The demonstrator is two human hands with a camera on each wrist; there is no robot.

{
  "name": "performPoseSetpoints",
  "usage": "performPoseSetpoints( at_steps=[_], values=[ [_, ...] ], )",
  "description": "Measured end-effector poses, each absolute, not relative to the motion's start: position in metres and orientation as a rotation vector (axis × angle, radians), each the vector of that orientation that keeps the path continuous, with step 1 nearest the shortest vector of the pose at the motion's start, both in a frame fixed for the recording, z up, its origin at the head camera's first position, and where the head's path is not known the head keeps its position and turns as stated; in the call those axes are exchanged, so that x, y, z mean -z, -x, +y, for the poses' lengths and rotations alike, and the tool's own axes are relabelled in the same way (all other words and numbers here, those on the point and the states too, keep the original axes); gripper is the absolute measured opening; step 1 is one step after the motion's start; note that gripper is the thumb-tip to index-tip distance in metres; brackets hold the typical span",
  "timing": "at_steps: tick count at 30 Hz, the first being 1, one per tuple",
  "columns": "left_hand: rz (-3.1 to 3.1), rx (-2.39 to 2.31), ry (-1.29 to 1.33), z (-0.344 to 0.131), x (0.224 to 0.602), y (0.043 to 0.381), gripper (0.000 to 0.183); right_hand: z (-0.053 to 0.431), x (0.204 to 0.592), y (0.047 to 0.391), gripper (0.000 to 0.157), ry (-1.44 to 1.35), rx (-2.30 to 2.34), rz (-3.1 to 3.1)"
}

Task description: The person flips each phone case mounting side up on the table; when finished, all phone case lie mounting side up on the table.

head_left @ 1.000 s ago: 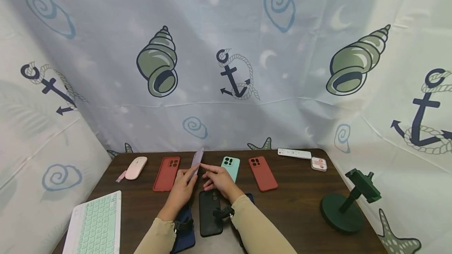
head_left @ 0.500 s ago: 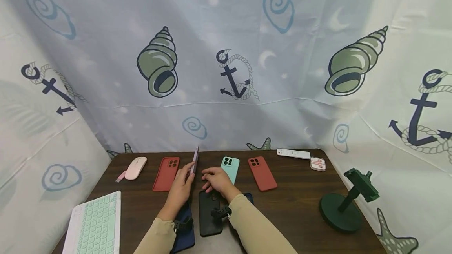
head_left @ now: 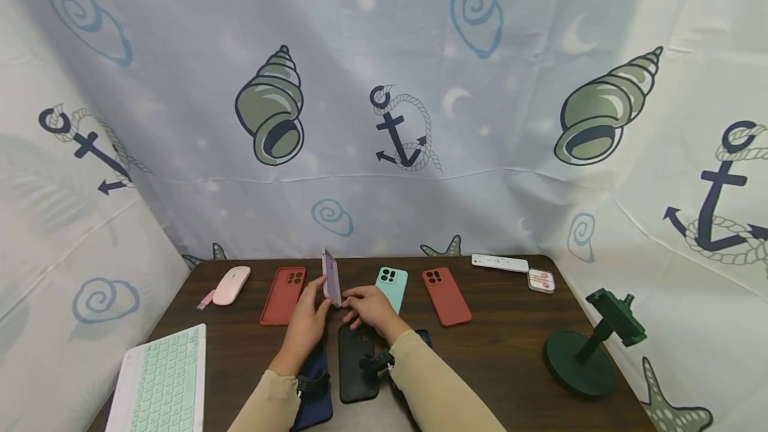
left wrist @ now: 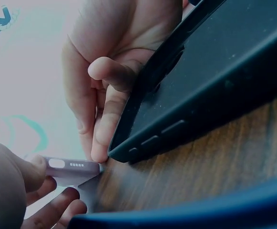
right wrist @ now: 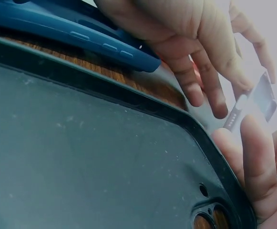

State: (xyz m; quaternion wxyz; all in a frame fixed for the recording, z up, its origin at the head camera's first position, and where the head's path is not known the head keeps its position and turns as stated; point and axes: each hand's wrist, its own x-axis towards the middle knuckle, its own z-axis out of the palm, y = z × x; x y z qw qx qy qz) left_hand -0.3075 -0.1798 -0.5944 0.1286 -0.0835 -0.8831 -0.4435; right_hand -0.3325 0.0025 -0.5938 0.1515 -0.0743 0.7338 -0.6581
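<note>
My left hand (head_left: 309, 322) holds a light purple phone case (head_left: 331, 279) raised on end between thumb and fingers. In the left wrist view, its bottom edge shows a port cutout and small speaker holes. My right hand (head_left: 369, 305) is at the case's lower right corner, fingers loosely bent. One right fingertip (left wrist: 99, 155) seems to touch that corner; the thumb stands apart. A black phone case (head_left: 358, 369) lies below the hands, inner side up in the wrist views. A dark blue phone case (head_left: 315, 392) lies partly hidden under my left wrist.
Red phone cases lie left (head_left: 283, 297) and right (head_left: 447, 295), with a mint case (head_left: 393, 285) between. Another blue case (head_left: 425, 337) shows beside my right forearm. Further out are a mouse (head_left: 231, 285), keyboard (head_left: 168, 379), remote (head_left: 500, 263), earphone box (head_left: 541, 280) and green stand (head_left: 581, 362).
The purple case has turned in my left hand, from leaning right, through edge-on, to showing its broad face. My right index finger has drawn back from its upper part to the lower corner.
</note>
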Motion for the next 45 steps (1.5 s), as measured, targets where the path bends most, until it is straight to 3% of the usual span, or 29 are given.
performPoseSetpoints(
  at_steps=[17,28,39,45],
  values=[
    [-2.535,0.896,0.035,-0.194,0.593,0.304,0.037,0.001,0.593,0.329,0.032,0.241,1.866,2.116],
    [-2.651,0.497,0.087,-0.195,0.602,0.297,0.031,0.001,0.600,0.328,0.030,0.229,1.870,2.103],
    [-2.673,0.650,0.054,-0.186,0.588,0.305,0.042,0.006,0.582,0.336,0.035,0.229,1.869,2.014],
    [-2.608,0.829,0.246,-0.175,0.569,0.302,0.028,0.023,0.561,0.331,0.034,0.263,2.068,1.874]
  ],
)
